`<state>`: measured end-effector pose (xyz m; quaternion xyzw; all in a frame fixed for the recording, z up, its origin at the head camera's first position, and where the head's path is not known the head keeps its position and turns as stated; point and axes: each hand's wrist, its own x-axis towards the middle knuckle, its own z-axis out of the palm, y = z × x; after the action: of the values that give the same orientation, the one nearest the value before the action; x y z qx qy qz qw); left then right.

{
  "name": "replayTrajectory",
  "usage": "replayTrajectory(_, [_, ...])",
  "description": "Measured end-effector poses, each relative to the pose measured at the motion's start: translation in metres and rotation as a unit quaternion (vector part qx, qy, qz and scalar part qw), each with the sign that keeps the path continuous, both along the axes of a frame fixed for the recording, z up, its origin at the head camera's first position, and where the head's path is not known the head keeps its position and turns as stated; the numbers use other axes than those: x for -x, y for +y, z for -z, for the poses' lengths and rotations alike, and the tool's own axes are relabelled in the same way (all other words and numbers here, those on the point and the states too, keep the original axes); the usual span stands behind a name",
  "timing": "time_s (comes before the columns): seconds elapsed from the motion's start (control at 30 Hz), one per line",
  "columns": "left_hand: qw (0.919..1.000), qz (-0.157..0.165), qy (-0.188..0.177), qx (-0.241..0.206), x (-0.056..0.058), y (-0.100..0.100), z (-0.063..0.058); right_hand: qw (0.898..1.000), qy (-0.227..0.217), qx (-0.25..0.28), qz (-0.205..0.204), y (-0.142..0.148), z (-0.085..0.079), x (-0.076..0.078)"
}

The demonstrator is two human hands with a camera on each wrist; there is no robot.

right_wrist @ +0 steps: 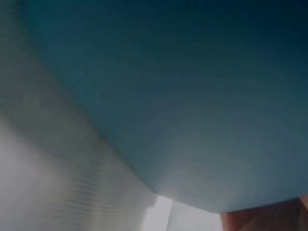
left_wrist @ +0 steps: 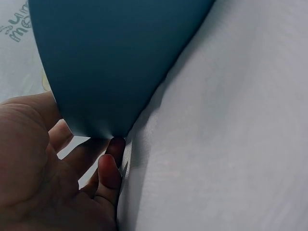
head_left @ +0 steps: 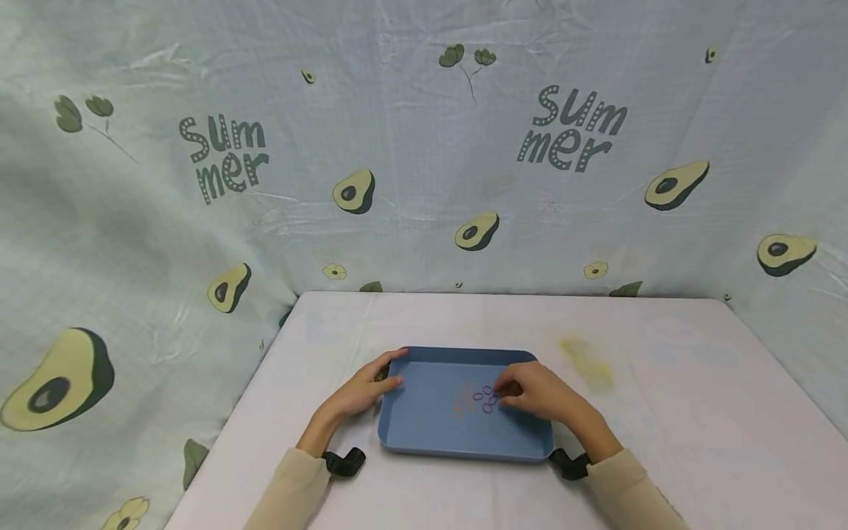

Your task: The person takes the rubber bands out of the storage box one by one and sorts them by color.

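Note:
A shallow blue tray point(head_left: 430, 434) lies on the table, its near wall toward me. My left hand point(head_left: 361, 389) grips its left wall, the thumb over the rim; in the left wrist view the fingers point(left_wrist: 109, 171) curl against the outside of the tray point(left_wrist: 110, 67). Several thin purple rings point(head_left: 486, 408) lie right of the tray's middle, beside several faint orange rings point(head_left: 458, 409). Over the tray's right part, my right hand point(head_left: 536, 391) has bent fingers, thumb and forefinger tips right at the purple rings. I cannot tell whether a ring is pinched between them.
The table point(head_left: 662, 412) has a pale cloth with a yellow patch point(head_left: 588, 364) right of the tray. A printed curtain point(head_left: 411, 258) hangs behind and at the sides. Each wrist wears a black camera mount, the left mount point(head_left: 344, 462) near the tray's front left corner.

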<state>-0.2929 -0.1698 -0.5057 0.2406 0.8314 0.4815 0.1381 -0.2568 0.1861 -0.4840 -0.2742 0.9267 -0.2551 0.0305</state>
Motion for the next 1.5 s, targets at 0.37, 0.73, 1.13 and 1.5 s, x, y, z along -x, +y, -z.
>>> replayTrajectory(0.37, [1.0, -0.001, -0.002, 0.004, -0.005, 0.004, 0.008, 0.995, 0.067, -0.056, 0.055, -0.003, 0.018, -0.006])
replayTrajectory(0.73, [0.9998, -0.014, -0.01, -0.011, -0.003, 0.002, 0.01, 0.994, 0.074, -0.053, 0.062, -0.004, 0.02, -0.006])
replayTrajectory(1.13, [0.9993, -0.019, -0.032, 0.002, 0.004, -0.003, 0.003, 0.993, 0.085, -0.055, 0.062, -0.007, 0.018, -0.004])
replayTrajectory(1.5, [0.9981, -0.002, -0.053, -0.032, 0.009, -0.003, 0.006, 0.992, 0.094, -0.057, 0.056, -0.006, 0.013, -0.001])
